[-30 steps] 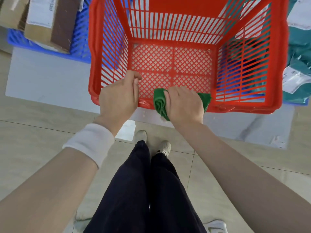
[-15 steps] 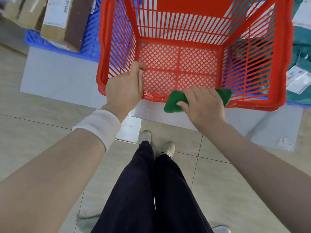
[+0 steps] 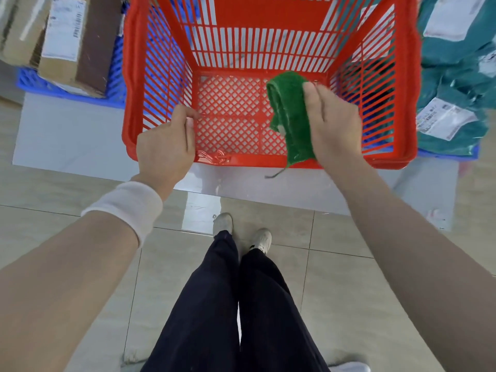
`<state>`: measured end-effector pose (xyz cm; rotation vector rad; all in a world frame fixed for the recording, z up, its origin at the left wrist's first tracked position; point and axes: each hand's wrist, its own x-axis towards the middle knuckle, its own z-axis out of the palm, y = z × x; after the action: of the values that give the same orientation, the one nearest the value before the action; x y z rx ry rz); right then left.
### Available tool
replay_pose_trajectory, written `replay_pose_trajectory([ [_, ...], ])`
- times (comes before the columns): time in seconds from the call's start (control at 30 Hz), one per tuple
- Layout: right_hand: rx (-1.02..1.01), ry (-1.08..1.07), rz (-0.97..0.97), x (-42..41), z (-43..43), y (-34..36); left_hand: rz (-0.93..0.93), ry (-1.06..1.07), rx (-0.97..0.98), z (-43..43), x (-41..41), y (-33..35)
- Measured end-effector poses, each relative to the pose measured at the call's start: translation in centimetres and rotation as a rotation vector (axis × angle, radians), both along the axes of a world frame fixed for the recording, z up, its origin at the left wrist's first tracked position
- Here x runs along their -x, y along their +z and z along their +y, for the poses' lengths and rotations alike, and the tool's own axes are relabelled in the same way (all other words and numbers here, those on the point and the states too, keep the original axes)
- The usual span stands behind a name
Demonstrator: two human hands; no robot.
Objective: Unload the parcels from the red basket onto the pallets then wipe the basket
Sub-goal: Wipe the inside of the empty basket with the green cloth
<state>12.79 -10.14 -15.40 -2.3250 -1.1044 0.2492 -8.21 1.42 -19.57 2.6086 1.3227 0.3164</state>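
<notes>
The red basket (image 3: 268, 33) stands in front of me with nothing inside it. My left hand (image 3: 166, 146) grips its near rim at the left, fingers curled over the edge. My right hand (image 3: 332, 130) holds a folded green cloth (image 3: 291, 114) above the near rim, over the basket's right inside. Brown cardboard parcels (image 3: 67, 41) lie on a blue pallet (image 3: 67, 92) at the left. Teal bagged parcels (image 3: 456, 76) with white labels lie at the right.
The basket sits over a pale grey slab (image 3: 69, 135) on a beige tiled floor. My legs in dark trousers and light shoes (image 3: 241, 232) stand just behind the basket. A blue pallet edge (image 3: 448, 154) shows under the teal parcels.
My right hand has slid the green cloth to the right along the near rim, then lifted it up and into the basket's opening. My left hand has kept its grip on the rim.
</notes>
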Motion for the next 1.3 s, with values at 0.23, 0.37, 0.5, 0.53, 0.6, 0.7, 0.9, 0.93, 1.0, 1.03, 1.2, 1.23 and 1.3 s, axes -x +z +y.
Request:
replay_pose_trajectory([
  [0.23, 0.178, 0.509, -0.313, -1.1, -6.2, -2.1, 0.069, -0.061, -0.035, -0.1, 0.0, 0.1],
  [0.37, 0.167, 0.28, -0.484, 1.0, -2.9, -3.1, 0.09, -0.056, -0.033, -0.1, -0.1, 0.1],
  [0.5, 0.211, 0.317, -0.267, 1.2, -2.9, -2.6, 0.103, -0.021, -0.028, 0.1, 0.0, -0.1],
  [0.53, 0.199, 0.425, -0.233, 0.6, -3.7, -2.3, 0.101, -0.01, -0.023, 0.1, 0.0, -0.1],
  [0.6, 0.163, 0.641, -0.262, -1.4, -5.8, -1.7, 0.088, 0.003, -0.024, 0.2, 0.0, -0.2],
  [0.7, 0.149, 0.695, -0.316, -4.0, -7.9, -1.5, 0.081, 0.001, -0.043, 0.1, -0.1, -0.2],
  [0.9, 0.189, 0.466, -0.375, 0.9, -4.1, -2.3, 0.087, -0.017, -0.065, -0.1, -0.2, -0.3],
  [0.93, 0.191, 0.441, -0.378, 1.7, -3.2, -2.2, 0.085, -0.019, -0.062, -0.2, -0.3, -0.3],
  [1.0, 0.158, 0.518, -0.296, 3.7, -1.6, -2.1, 0.074, -0.019, -0.056, -0.1, -0.3, -0.2],
  [1.03, 0.161, 0.592, -0.26, 5.0, -1.1, -2.1, 0.066, -0.018, -0.051, -0.1, -0.3, -0.2],
  [1.2, 0.218, 0.724, -0.047, 5.9, 0.0, -1.9, 0.04, -0.007, -0.041, 0.0, -0.1, -0.3],
  [1.23, 0.23, 0.721, 0.003, 4.9, 0.0, -1.9, 0.042, -0.004, -0.038, 0.0, -0.1, -0.3],
  [1.3, 0.284, 0.658, 0.091, 3.2, 0.2, -1.9, 0.049, 0.013, -0.03, 0.0, -0.1, -0.2],
])
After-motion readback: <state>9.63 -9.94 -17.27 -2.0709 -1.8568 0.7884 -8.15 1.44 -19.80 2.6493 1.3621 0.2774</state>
